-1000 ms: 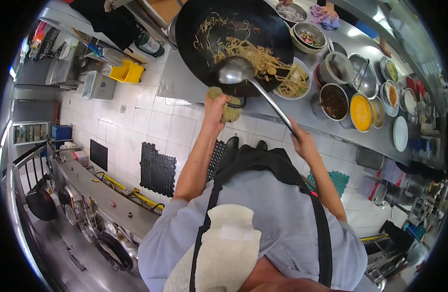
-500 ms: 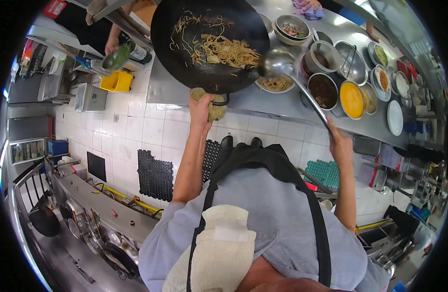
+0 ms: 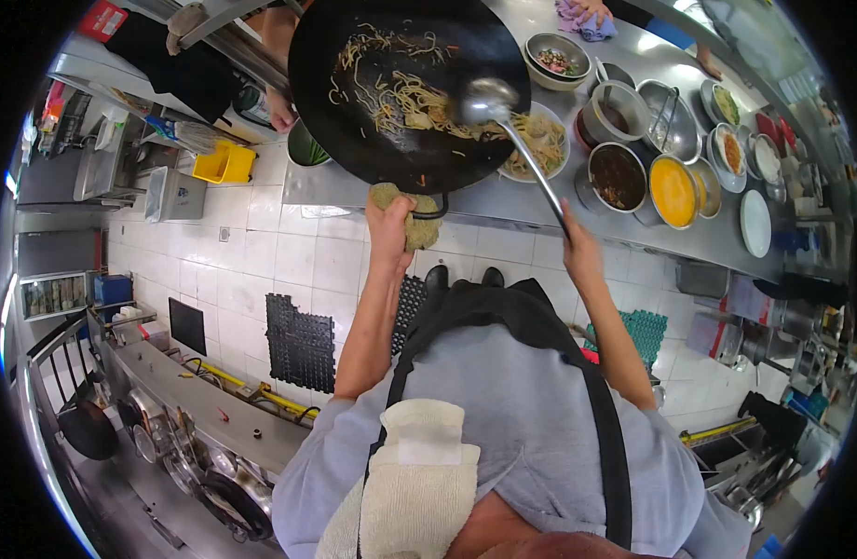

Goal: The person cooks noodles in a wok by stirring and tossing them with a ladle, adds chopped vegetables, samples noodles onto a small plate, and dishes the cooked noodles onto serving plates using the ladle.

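My left hand [image 3: 389,226] is closed round a greenish cloth [image 3: 419,233] at the handle of a large black wok [image 3: 354,149]. The wok is tilted and holds noodles [image 3: 401,98]. My right hand [image 3: 583,253] grips the long handle of a metal ladle [image 3: 487,101], whose bowl is over the right part of the wok, at the noodles. Beside the wok's right edge, a plate [image 3: 565,149] of noodles rests on the steel counter [image 3: 354,197], partly hidden by the wok and ladle.
To the right stand a pot of dark sauce [image 3: 618,177], a pot of yellow liquid [image 3: 673,191], several bowls and a white plate [image 3: 755,224]. A co-worker's hand [image 3: 281,112] is near a bowl of greens [image 3: 306,145]. Another person's hand touches a purple cloth [image 3: 589,20].
My right hand and the ladle have moved left, bringing the ladle over the wok. More of the noodle plate shows. The bowl of greens has moved right, beside the wok.
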`<move>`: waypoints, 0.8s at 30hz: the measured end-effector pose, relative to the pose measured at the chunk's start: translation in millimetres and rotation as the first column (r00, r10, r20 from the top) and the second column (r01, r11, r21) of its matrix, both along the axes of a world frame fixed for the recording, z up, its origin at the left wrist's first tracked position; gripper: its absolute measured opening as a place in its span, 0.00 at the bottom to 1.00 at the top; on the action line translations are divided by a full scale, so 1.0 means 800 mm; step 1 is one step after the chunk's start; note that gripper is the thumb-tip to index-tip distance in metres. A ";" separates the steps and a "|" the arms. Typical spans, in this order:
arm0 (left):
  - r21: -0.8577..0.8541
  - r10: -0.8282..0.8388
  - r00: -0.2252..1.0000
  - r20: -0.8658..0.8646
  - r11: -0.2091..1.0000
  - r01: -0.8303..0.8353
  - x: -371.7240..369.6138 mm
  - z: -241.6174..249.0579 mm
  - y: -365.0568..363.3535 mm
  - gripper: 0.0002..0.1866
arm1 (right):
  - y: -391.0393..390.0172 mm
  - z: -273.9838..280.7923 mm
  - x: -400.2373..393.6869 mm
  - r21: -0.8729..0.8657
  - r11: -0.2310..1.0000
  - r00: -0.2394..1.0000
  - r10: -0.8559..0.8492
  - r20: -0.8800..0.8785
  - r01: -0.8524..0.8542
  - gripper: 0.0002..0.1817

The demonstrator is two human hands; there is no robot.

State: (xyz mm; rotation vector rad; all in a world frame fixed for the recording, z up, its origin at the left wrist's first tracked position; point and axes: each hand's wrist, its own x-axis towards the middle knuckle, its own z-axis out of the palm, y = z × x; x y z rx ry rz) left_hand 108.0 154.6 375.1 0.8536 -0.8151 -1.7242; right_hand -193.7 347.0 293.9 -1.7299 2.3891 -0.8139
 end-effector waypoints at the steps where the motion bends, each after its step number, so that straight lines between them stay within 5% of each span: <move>1: -0.021 0.016 1.000 -0.003 1.000 -0.016 -0.002 -0.008 -0.006 0.20 | 0.023 0.003 -0.003 0.019 0.999 0.999 -0.027 -0.042 0.028 0.43; 6: -0.090 0.048 0.998 0.030 0.995 -0.045 -0.018 -0.045 -0.034 0.25 | 0.090 0.035 -0.016 0.173 0.967 0.960 -0.142 -0.242 0.186 0.40; 9: -0.095 0.051 0.999 0.001 0.994 -0.051 -0.026 -0.043 -0.036 0.25 | 0.106 0.049 -0.029 0.123 0.978 0.958 -0.131 -0.253 0.167 0.39; 16: -0.050 -0.002 0.999 0.033 0.999 0.004 -0.016 -0.021 -0.031 0.22 | -0.045 0.111 0.060 -0.005 0.982 0.957 0.185 0.221 -0.189 0.39; 19: -0.035 -0.001 1.000 0.025 0.999 0.001 -0.021 -0.009 -0.021 0.21 | -0.079 0.080 0.090 -0.108 0.963 0.920 0.270 0.285 -0.249 0.38; 22: -0.013 -0.009 1.000 -0.010 1.000 0.009 -0.022 -0.001 -0.023 0.21 | -0.020 -0.011 0.029 -0.016 0.990 0.979 0.144 0.146 -0.143 0.40; 24: -0.031 0.005 1.000 -0.004 1.000 -0.005 -0.017 -0.008 -0.024 0.19 | 0.041 0.014 0.001 0.119 0.992 0.997 0.027 0.070 -0.035 0.40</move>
